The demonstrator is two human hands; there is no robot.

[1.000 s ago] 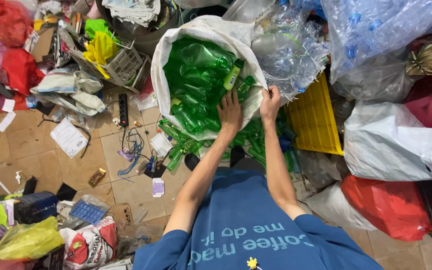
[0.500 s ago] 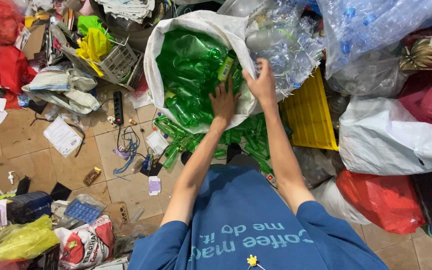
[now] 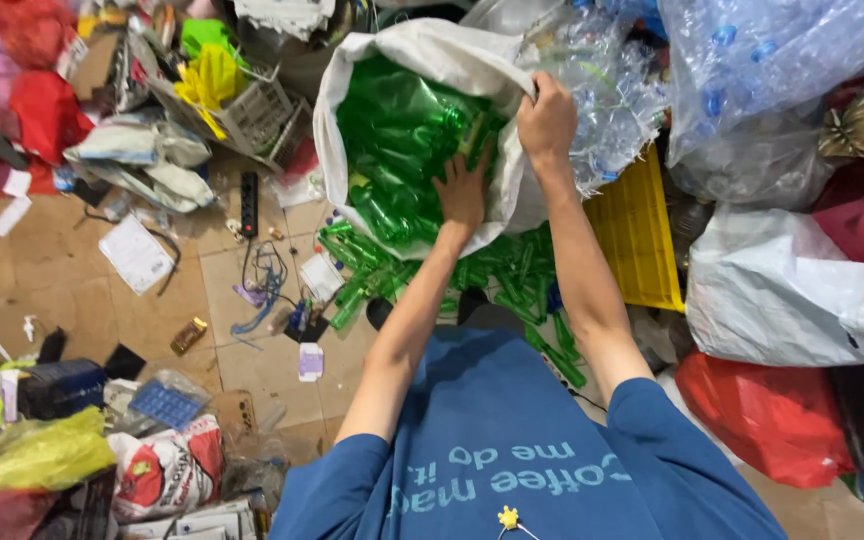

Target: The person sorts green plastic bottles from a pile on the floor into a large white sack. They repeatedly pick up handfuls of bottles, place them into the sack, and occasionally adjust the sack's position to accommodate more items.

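Both our hands at the big white woven sack (image 3: 392, 60) of green plastic bottles (image 3: 402, 150)!
Right hand (image 3: 547, 120) clenched on its rim; left hand (image 3: 462, 190) open, flat inside on the bottles.

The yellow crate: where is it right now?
In the head view, the yellow crate lies right of the white sack, beside the right hand's forearm.

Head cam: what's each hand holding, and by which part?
The right hand grips the white sack by its open rim, at the right edge. The left hand lies flat on the green bottles inside, gripping nothing visible.
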